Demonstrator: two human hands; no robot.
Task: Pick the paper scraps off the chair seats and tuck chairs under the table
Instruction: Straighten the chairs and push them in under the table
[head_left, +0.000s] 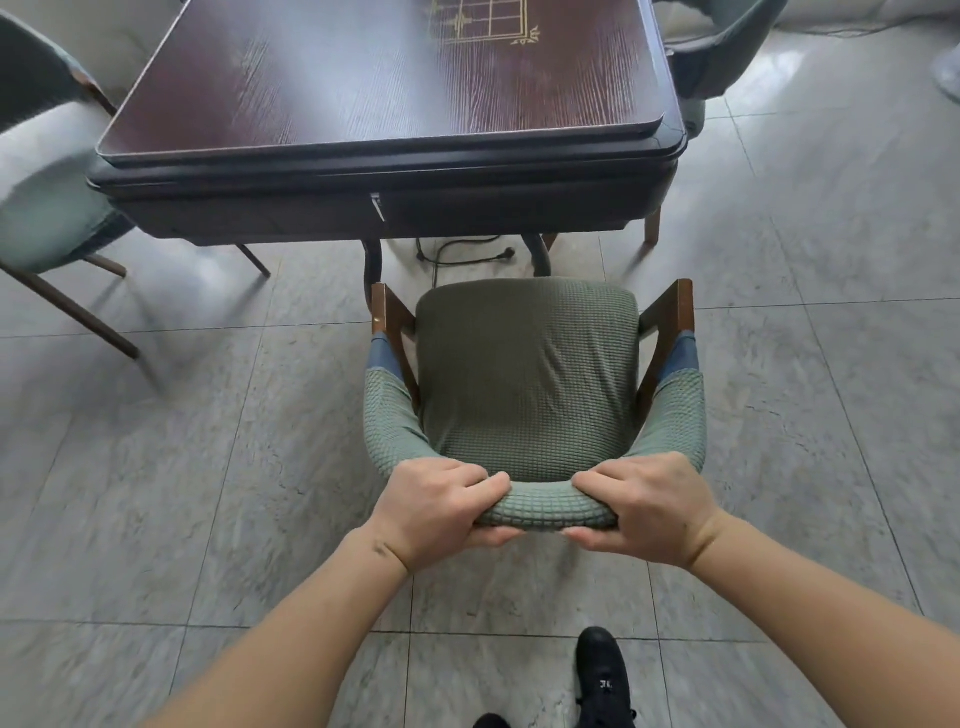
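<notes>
Chair (527, 379) in both hands, short of the worktop (363, 88).

My left hand (441, 506) and right hand (652, 506) each have a grip clamped on its padded backrest top; seat shows no scraps. Cover feels likely soft and slippery, frame stiff, so I'd push low and evenly.

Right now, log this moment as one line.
left hand: grips chair back | right hand: grips chair back | seat: no scraps | chair: short of table

You're in a home dining or game room: a dark wooden table (363, 93) with green fabric-covered chairs (530, 374) around it, on a grey tiled floor (831, 312).
</notes>
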